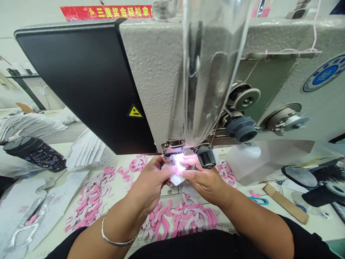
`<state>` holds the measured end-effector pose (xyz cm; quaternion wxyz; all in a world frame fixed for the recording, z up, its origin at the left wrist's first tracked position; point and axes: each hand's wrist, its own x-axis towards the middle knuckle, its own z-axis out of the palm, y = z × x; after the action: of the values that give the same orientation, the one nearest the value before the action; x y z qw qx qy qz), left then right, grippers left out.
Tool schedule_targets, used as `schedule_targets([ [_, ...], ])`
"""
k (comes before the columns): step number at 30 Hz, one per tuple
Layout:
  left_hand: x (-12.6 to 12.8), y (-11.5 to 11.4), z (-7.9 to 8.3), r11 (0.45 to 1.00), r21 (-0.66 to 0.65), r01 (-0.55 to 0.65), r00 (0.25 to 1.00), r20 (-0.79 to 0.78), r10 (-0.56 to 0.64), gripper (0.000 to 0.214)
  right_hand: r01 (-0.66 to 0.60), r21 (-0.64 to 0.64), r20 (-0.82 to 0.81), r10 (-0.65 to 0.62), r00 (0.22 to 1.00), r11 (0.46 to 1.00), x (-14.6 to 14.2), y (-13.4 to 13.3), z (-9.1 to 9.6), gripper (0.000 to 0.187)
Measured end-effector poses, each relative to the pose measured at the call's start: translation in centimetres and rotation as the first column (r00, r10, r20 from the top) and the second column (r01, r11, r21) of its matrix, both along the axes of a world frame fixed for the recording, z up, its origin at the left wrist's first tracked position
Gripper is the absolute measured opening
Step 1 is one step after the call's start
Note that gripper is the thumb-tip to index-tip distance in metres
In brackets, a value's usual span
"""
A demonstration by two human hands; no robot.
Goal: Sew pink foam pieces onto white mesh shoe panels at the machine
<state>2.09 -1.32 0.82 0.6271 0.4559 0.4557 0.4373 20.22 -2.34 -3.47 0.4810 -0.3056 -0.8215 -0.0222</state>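
Right up front, a silver bangle [115,233] circles the left wrist, and both hands are at work! The left hand [149,185] and right hand [205,183] each hold a clenched grip, thumbs and fingers pinching a small white mesh piece [176,174] directly under the presser foot [172,147] of the sewing machine [151,72], brightly lit there. Just below, pink-and-white cut pieces [178,219] spread across the surface [318,225], with another heap [88,201] to the left. A black cylindrical attachment [206,156] sits just above the right fingers [188,160]. Out to the right lie blue-handled scissors [258,200] and a cardboard strip [285,203]. Over on the left, a dark patterned bottle [35,153] lies on its side beside fanned stacks of white cutouts [88,153]. Higher up come a clear plastic guard [212,64], tension dials [241,120], and, farthest back, a red banner [106,12] with yellow characters!
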Motion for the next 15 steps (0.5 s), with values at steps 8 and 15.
schedule_targets([
  [8, 0.04, -0.29, -0.40, 0.999, 0.041, -0.020, 1.000, 0.005, 0.020, 0.022, 0.025, -0.033, 0.012, -0.024, 1.000, 0.999, 0.30, 0.31, 0.14, 0.022],
  [15, 0.23, -0.78, -0.73, 0.997, 0.068, -0.029, 1.000, 0.005, 0.029, 0.028, -0.017, -0.092, 0.016, 0.018, 1.000, 0.996, 0.79, 0.58, 0.44, 0.019],
])
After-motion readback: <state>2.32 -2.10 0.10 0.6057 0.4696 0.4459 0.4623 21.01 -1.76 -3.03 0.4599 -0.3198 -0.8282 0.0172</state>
